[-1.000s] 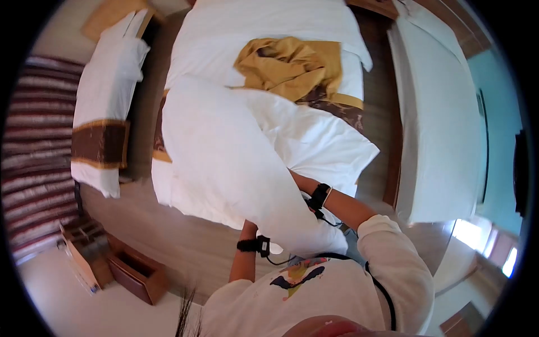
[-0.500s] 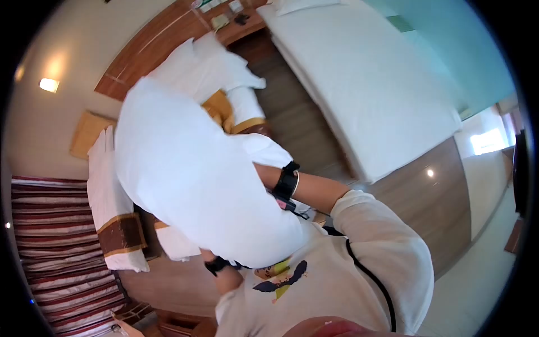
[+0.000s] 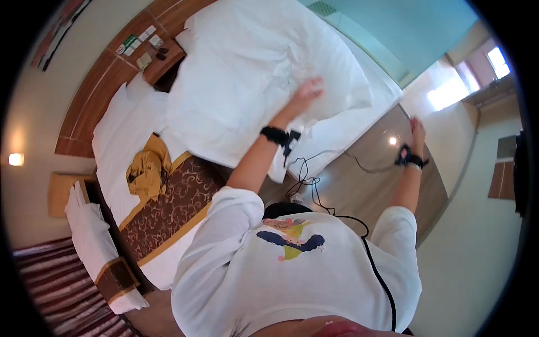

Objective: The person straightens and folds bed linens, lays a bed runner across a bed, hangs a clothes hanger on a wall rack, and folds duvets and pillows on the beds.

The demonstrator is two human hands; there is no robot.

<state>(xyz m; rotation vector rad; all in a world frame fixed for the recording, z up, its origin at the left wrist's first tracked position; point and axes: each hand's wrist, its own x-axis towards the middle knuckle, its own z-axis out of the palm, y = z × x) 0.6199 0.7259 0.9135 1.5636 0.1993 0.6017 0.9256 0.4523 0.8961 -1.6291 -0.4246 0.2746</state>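
A bulky white duvet lies loosely heaped over the far bed, its near edge hanging toward the bed with the brown runner. My left hand is just over the duvet's creased part, fingers apart and holding nothing. Whether it touches the cloth I cannot tell. Away to the right, my right hand is raised above the floor beyond the foot of the bed, open with nothing in it. Black straps circle both wrists.
A brown patterned runner and crumpled gold cloth lie on the nearer bed. Between the beds stands a nightstand with small items. A black cable loops in front of me. Another narrow bed is at left.
The white bundle that both my arms were hugging is now spread over the far bed, out of my hold. My arms have swung apart to the right, and the view has turned right.
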